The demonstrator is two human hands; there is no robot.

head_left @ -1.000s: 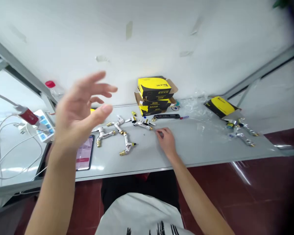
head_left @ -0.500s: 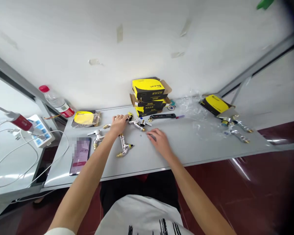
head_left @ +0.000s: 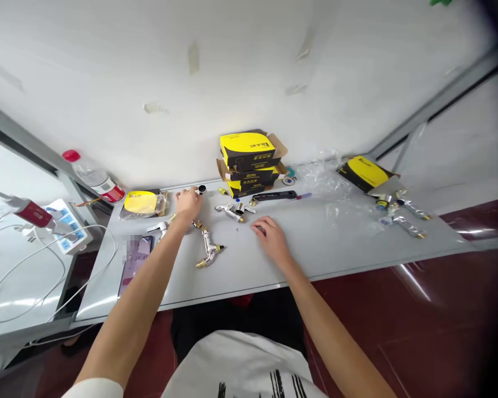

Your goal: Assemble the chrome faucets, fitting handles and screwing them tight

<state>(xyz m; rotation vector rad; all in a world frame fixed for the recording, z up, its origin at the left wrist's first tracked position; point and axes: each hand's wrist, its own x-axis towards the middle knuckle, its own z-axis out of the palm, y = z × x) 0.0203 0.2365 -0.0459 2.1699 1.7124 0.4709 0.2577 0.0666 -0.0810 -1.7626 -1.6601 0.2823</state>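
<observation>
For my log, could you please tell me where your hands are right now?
Left hand at black-capped fitting. Right hand on table. Chrome tap between them.

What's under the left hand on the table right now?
A chrome tap and brass fitting show beside the left hand; whatever lies directly beneath its palm is covered.

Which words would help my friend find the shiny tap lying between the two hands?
Find the stack of yellow-and-black boxes on the long grey table. Below it, near the front edge, lies a chrome tap with brass ends. It sits between the left hand and right hand, with a small black tip.
</observation>
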